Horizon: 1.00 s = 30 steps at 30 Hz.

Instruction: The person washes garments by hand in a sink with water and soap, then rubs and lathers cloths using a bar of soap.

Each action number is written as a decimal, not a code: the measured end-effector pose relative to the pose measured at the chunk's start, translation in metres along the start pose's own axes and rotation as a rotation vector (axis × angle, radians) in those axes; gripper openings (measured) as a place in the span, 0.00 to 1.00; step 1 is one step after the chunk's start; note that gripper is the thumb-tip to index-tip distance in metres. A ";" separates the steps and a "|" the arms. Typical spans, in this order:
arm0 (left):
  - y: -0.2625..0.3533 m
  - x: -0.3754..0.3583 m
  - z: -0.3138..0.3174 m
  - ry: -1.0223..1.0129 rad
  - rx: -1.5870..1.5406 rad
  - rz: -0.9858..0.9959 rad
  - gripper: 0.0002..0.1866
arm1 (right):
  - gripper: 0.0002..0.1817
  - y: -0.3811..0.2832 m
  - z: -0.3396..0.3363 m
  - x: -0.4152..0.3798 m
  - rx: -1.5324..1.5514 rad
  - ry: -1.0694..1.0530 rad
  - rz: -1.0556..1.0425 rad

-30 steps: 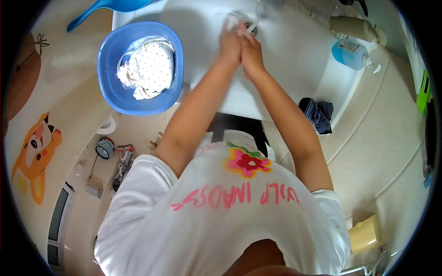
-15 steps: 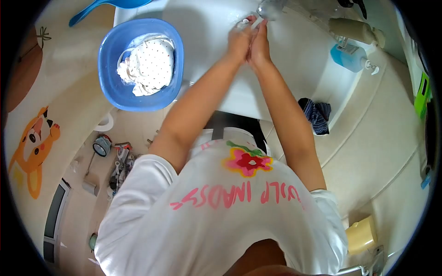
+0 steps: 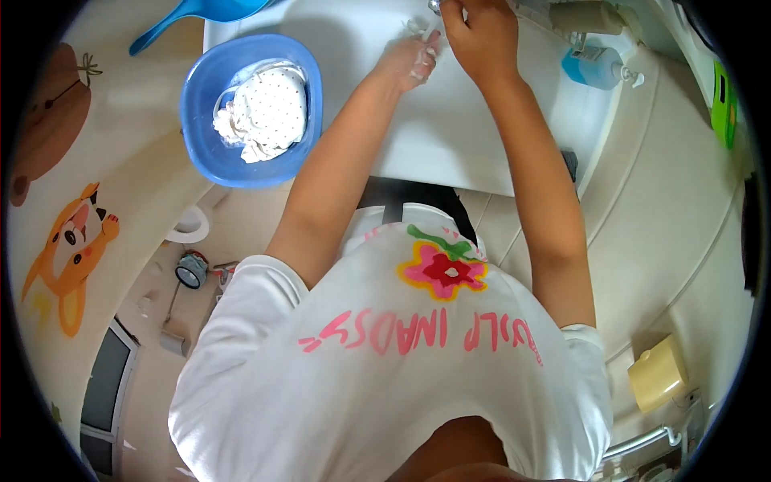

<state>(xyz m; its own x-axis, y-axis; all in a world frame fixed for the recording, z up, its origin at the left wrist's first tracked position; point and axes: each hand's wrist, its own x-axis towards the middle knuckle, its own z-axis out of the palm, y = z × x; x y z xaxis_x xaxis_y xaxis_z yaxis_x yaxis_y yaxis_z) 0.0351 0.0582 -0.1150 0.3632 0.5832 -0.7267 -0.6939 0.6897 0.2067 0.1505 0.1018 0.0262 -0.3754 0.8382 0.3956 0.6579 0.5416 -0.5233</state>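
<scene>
Foam covers the fingers of my left hand (image 3: 408, 66), which is held over the white sink (image 3: 353, 120) beside a thin stream of water. Its fingers are loosely bent and apart, with only suds on them. My right hand (image 3: 486, 36) is at the metal faucet (image 3: 434, 6) at the top edge of the view, its fingers curled onto it; part of the faucet is hidden behind the hand. To the left, a blue basin (image 3: 193, 128) holds a wet white cloth with small dark dots (image 3: 277, 100).
A blue ladle (image 3: 185, 11) lies beyond the basin. On the right ledge are a pump bottle of blue liquid (image 3: 590, 67) and a beige bottle (image 3: 590, 18). A dark striped cloth (image 3: 569, 163) shows partly behind my right forearm. A yellow container (image 3: 657, 373) is at lower right.
My hands were together under the faucet and have parted. The right hand has moved up and right onto the faucet; the left stays lower, foamy. The view has shifted slightly.
</scene>
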 end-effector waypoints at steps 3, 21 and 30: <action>0.000 -0.026 0.009 0.112 0.168 0.046 0.11 | 0.22 -0.001 -0.005 -0.007 -0.123 -0.003 -0.150; -0.032 -0.071 -0.031 0.009 0.309 -0.135 0.08 | 0.23 -0.027 0.046 -0.196 0.998 -0.052 1.208; -0.031 -0.087 0.004 0.211 0.551 0.025 0.16 | 0.21 -0.029 0.043 -0.207 1.163 0.112 1.275</action>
<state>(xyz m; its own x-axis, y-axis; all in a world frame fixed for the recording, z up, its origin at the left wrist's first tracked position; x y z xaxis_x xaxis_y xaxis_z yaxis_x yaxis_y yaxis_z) 0.0277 -0.0118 -0.0556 0.1803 0.5428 -0.8203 -0.2543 0.8313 0.4941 0.1810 -0.0844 -0.0732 0.0416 0.7608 -0.6476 -0.3159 -0.6049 -0.7309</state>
